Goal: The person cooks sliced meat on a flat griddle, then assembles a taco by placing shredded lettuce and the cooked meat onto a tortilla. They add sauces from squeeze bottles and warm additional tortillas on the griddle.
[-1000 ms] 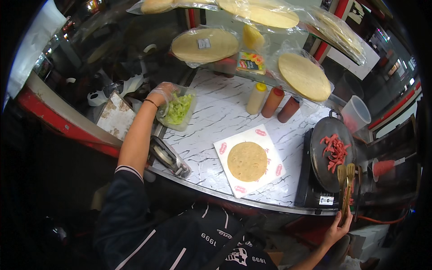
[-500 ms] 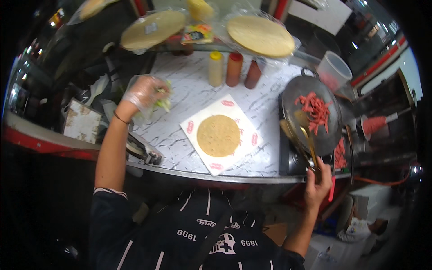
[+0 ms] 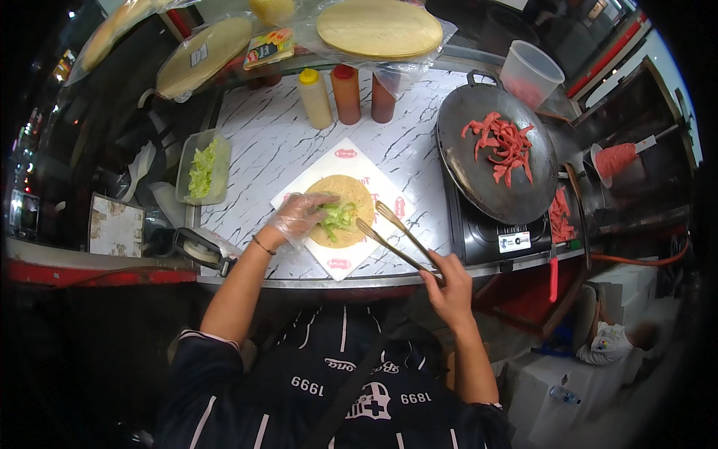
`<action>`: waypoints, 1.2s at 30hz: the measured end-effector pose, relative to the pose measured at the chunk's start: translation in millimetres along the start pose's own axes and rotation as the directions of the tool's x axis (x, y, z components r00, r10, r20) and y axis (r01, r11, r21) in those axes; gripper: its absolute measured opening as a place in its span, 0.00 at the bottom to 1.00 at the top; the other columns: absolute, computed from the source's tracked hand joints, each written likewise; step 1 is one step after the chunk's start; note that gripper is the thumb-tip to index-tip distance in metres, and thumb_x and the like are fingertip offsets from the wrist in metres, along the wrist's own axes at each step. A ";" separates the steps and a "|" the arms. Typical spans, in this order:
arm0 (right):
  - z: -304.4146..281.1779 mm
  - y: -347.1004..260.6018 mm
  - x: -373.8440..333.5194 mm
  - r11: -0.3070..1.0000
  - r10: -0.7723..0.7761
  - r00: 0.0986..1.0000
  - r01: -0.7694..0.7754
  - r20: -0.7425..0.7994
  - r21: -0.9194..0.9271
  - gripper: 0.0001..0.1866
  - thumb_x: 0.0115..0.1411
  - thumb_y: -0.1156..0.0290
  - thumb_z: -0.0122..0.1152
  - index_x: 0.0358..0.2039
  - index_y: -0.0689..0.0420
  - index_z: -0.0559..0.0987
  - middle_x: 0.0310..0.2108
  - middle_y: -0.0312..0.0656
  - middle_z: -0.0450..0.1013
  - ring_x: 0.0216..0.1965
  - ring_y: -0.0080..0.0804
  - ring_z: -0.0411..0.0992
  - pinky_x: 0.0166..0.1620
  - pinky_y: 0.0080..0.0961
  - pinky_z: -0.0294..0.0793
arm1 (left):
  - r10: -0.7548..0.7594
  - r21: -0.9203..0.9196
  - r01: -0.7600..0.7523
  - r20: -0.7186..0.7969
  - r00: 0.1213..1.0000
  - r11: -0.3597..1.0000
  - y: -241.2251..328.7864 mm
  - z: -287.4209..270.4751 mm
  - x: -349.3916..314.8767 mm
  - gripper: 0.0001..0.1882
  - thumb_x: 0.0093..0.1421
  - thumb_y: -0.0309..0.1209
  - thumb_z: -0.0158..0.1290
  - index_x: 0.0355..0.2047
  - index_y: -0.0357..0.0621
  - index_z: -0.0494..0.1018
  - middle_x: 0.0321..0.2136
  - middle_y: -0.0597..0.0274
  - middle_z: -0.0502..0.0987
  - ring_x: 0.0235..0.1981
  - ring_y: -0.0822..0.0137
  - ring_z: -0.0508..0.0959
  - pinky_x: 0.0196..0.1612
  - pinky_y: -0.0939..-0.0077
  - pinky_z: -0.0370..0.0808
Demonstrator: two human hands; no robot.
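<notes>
My left hand (image 3: 298, 212), in a clear plastic glove, reaches over a round flatbread (image 3: 357, 191). Its fingers are stretched out and touch shredded lettuce (image 3: 340, 217) lying on the bread. Beneath the bread is a square white paper sheet (image 3: 342, 153) with red prints. My right hand (image 3: 451, 290) is bare and closed round gold-coloured tongs (image 3: 400, 258). The tongs' tips are apart, one near the right side of the lettuce. At the left of the counter a clear plastic container (image 3: 218, 168) holds more shredded lettuce (image 3: 200, 170).
Strips of red meat (image 3: 508, 146) lie on a black round griddle (image 3: 464, 172) over a portable stove (image 3: 490, 243). Behind the paper stand a yellow-capped bottle (image 3: 315, 101) and two reddish sauce bottles (image 3: 347, 97). A red-handled knife (image 3: 553, 277) hangs past the counter's edge. Flatbreads (image 3: 380, 28) in plastic lie at the back.
My left hand has moved from the lettuce container to the flatbread, where lettuce now lies. My right hand has brought the tongs from the griddle to beside the bread. The view has shifted.
</notes>
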State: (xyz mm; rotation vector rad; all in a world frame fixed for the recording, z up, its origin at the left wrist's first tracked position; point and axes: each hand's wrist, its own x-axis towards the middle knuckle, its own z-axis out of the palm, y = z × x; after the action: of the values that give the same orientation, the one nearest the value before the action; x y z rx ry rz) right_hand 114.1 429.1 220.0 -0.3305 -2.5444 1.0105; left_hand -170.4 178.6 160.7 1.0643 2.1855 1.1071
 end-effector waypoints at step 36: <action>62.2 -57.1 57.8 0.961 -0.120 0.990 0.135 0.073 -0.243 0.18 0.59 0.67 0.70 0.50 0.55 0.83 0.31 0.42 0.72 0.31 0.44 0.76 0.33 0.39 0.77 | 0.157 -0.314 -0.215 -0.199 0.967 0.925 39.4 -81.0 6.8 0.13 0.64 0.22 0.60 0.49 0.36 0.82 0.42 0.55 0.87 0.41 0.67 0.86 0.46 0.75 0.82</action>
State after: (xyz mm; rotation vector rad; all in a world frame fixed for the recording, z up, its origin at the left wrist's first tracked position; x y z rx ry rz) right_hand 31.0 370.9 233.3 -0.2027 -2.7097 0.6655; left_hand -213.0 161.5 238.6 1.0716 1.9492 1.6435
